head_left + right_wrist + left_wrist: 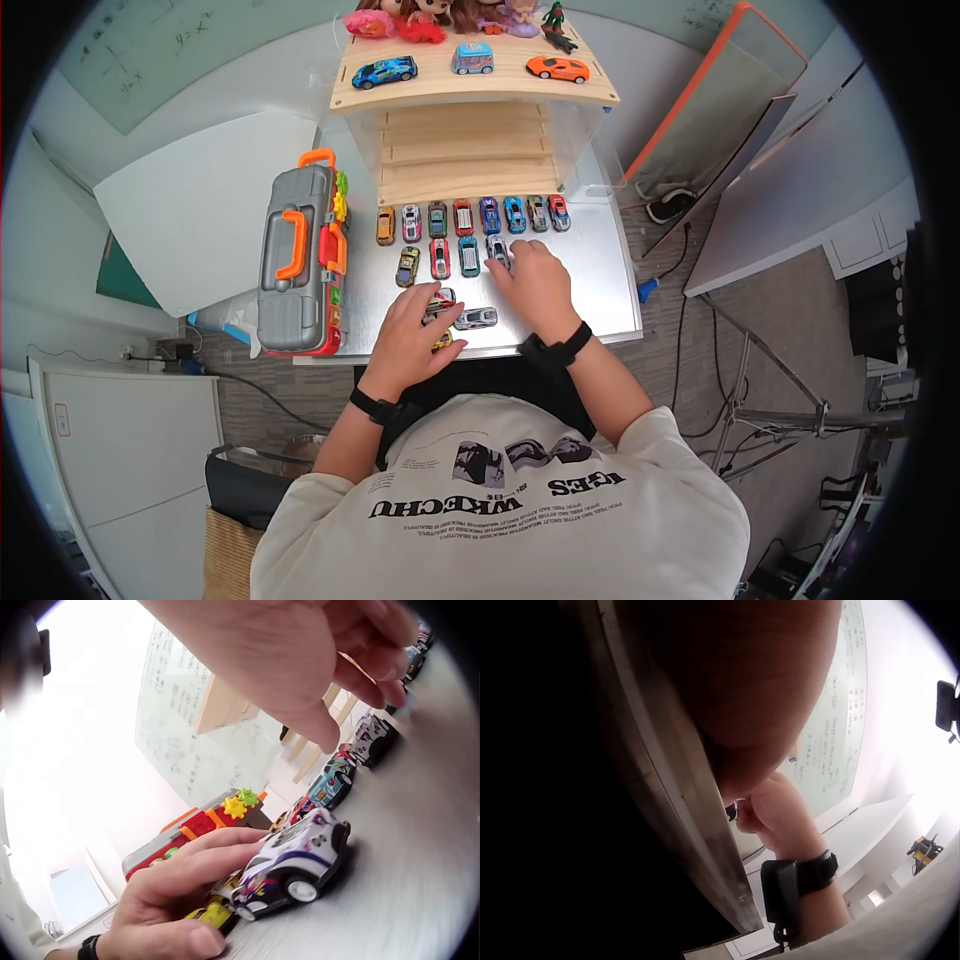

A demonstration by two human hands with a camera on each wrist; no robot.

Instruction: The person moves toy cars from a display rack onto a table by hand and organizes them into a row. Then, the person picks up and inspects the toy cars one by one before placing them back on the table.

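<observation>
My right hand (535, 288) is at the right end of the second row of toy cars, thumb and fingers apart around a white toy car (373, 738) standing on the table. In the right wrist view that car sits just below the spread thumb and fingertips. My left hand (408, 335) lies over a small group of toy cars near the front edge, fingers loosely extended across them. Among these are a yellow car (213, 916) and, by the fingertips, a white car with blue trim (294, 862). The left wrist view mostly shows the palm and the table edge (676, 761).
Several toy cars stand in a back row, including an orange one (386, 226). A grey toolbox (290, 260) with orange handles borders the left side. Behind the rows stands a wooden shelf (466, 183) with toy vehicles and dolls on top.
</observation>
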